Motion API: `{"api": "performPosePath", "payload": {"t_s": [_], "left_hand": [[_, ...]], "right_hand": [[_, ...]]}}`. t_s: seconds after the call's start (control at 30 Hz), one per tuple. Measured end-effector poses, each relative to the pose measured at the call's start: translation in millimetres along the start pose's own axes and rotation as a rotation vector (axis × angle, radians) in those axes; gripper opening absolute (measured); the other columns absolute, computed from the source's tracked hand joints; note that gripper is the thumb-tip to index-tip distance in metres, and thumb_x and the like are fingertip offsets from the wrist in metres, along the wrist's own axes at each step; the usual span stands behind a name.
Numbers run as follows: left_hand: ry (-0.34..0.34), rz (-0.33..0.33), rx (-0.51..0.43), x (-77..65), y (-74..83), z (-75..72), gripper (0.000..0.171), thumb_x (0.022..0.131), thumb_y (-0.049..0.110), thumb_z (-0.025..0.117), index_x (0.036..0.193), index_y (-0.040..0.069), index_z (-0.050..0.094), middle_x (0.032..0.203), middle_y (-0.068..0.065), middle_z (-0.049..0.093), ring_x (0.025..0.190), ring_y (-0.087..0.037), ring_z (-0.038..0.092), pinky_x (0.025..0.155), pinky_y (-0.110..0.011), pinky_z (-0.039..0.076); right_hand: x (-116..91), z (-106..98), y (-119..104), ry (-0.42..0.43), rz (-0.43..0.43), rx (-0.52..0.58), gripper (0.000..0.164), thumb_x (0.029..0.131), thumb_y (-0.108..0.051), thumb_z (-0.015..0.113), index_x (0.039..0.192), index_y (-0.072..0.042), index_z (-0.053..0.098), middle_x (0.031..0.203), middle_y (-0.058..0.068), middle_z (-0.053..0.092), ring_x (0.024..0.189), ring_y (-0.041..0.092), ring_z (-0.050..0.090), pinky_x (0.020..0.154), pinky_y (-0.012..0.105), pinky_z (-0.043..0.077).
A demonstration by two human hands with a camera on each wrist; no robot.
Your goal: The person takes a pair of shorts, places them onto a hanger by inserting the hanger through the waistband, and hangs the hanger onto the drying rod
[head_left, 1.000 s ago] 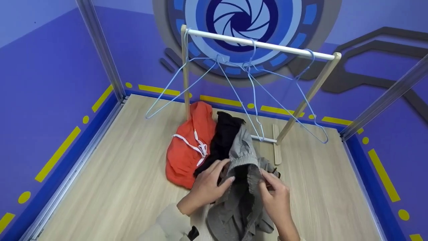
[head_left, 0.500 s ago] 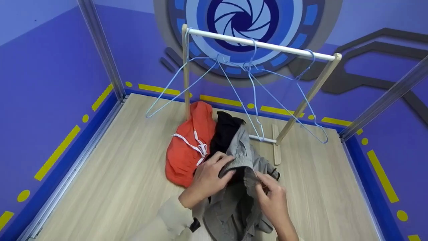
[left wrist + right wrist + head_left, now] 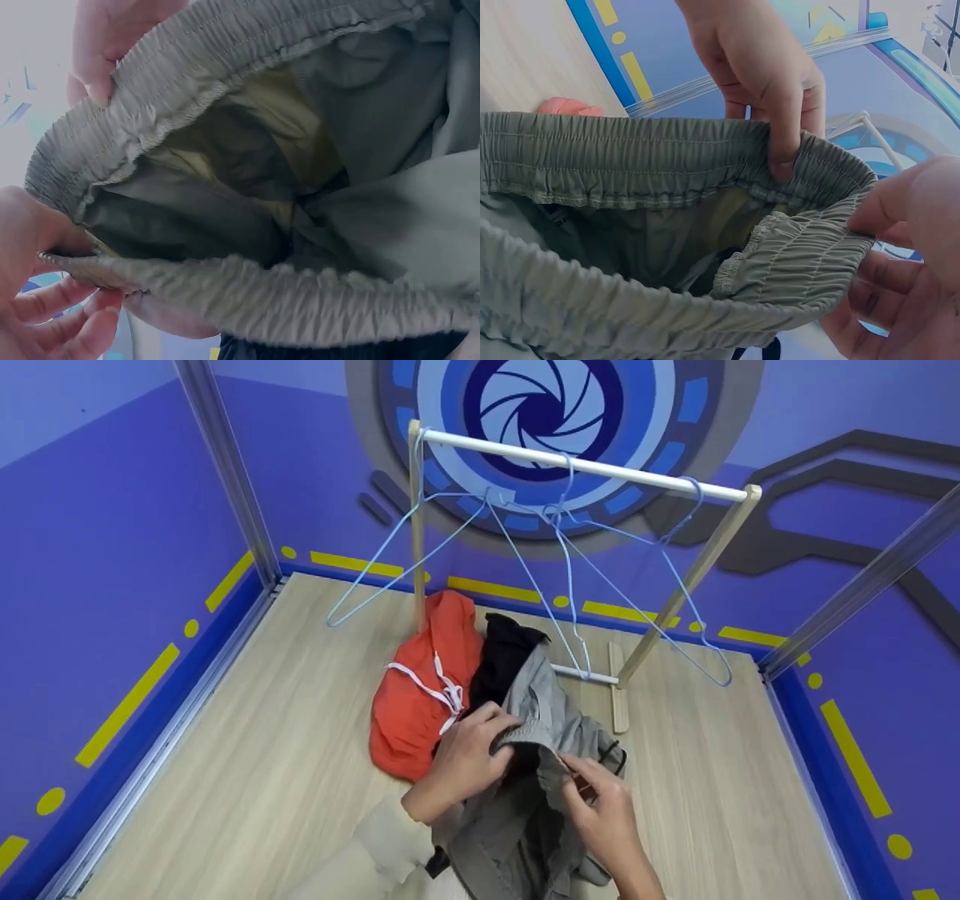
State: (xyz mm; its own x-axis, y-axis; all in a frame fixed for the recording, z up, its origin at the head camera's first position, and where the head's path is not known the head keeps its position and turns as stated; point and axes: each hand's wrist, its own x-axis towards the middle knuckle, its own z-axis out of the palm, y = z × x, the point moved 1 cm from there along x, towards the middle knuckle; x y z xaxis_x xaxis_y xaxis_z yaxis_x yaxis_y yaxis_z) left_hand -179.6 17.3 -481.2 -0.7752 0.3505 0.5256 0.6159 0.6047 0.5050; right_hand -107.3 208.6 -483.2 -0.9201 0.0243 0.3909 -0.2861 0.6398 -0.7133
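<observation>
Grey pants [image 3: 495, 840] with a gathered elastic waistband [image 3: 622, 154] are held up by both hands, the waist opening facing the person. My left hand [image 3: 469, 754] grips the waistband's left side, thumb at the inside edge. On the other side, my right hand [image 3: 604, 802] pinches the band between thumb and fingers. The left wrist view looks into the opening, where an olive-yellow inner fabric [image 3: 289, 112] shows. Just beyond the hands lie a black garment [image 3: 510, 656] and an orange garment [image 3: 420, 697] with a white drawstring [image 3: 450, 694].
A wooden rack [image 3: 720, 555] with a white top rail [image 3: 510, 448] stands at the back. Blue wire hangers [image 3: 375, 562] hang from it, low over the clothes. Purple walls [image 3: 112, 547] border the light wood tabletop [image 3: 247, 750].
The right hand moves slightly left and down with its part of the waistband, and the left hand shifts its hold upward onto the band. The pants' opening narrows; the rack and other clothes stay put.
</observation>
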Motion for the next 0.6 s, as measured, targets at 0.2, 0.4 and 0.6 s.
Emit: {"api": "performPosePath", "payload": {"t_s": [0.2,0.4,0.6], "left_hand": [[0.021,0.022,-0.053,2.6,1.0,-6.0,0.029,0.075,0.008,0.061,0.101,0.019,0.069,0.09,0.004,0.056,0.079,-0.011,0.059,0.066,-0.024,0.049],[0.047,0.063,-0.08,5.2,3.6,-11.2,0.032,0.074,0.003,0.059,0.1,0.017,0.07,0.089,0.003,0.057,0.08,-0.009,0.058,0.069,-0.023,0.048],[0.053,0.076,-0.112,6.3,3.2,-16.4,0.034,0.073,0.0,0.056,0.1,0.015,0.069,0.09,0.002,0.057,0.083,-0.009,0.058,0.074,-0.022,0.049]], "right_hand": [[0.0,5.1,3.7,-0.06,0.051,-0.057,0.032,0.074,-0.001,0.067,0.1,-0.019,0.067,0.087,-0.009,0.065,0.062,0.002,0.054,0.055,0.019,0.047],[-0.1,11.2,7.8,-0.167,0.162,-0.11,0.032,0.072,-0.004,0.068,0.096,-0.025,0.065,0.084,-0.013,0.06,0.063,0.001,0.05,0.057,0.019,0.044],[-3.1,17.2,18.5,-0.219,0.192,-0.152,0.035,0.066,-0.001,0.07,0.089,-0.026,0.063,0.076,-0.013,0.052,0.064,0.003,0.047,0.057,0.019,0.04]]}}
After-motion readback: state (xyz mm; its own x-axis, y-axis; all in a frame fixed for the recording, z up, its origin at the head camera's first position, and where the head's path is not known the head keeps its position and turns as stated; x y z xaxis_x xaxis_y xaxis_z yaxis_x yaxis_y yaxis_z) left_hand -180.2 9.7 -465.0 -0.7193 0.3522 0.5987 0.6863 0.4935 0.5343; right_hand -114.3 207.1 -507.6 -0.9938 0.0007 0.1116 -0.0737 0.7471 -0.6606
